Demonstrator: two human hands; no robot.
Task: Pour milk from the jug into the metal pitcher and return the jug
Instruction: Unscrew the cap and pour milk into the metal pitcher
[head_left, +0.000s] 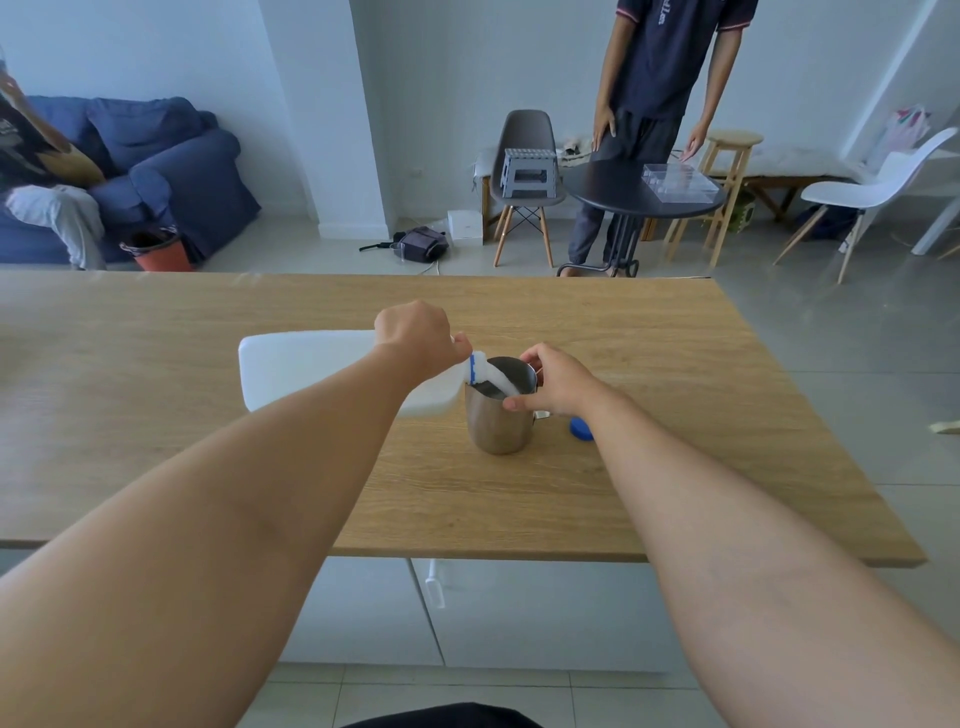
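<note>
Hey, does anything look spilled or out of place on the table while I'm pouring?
Nothing looks spilled. The white plastic milk jug is tipped over the steel pitcher, milk landing inside. The blue round cap lies loose on the wooden table beside the pitcher.

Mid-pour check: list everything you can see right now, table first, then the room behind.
milk jug: 1, white, tipped over the pitcher, milk running out
metal pitcher: 1, steel, upright on wooden table
cap: 1, blue, on table right of pitcher
sofa: 1, blue, far left
bucket: 1, orange, by sofa
round table: 1, black, clear box on it
step stool: 1, grey, on grey chair
white chair: 1, far right
wooden stool: 1
standing person: 1, dark clothes
left hand: holds jug
right hand: steadies pitcher
</note>
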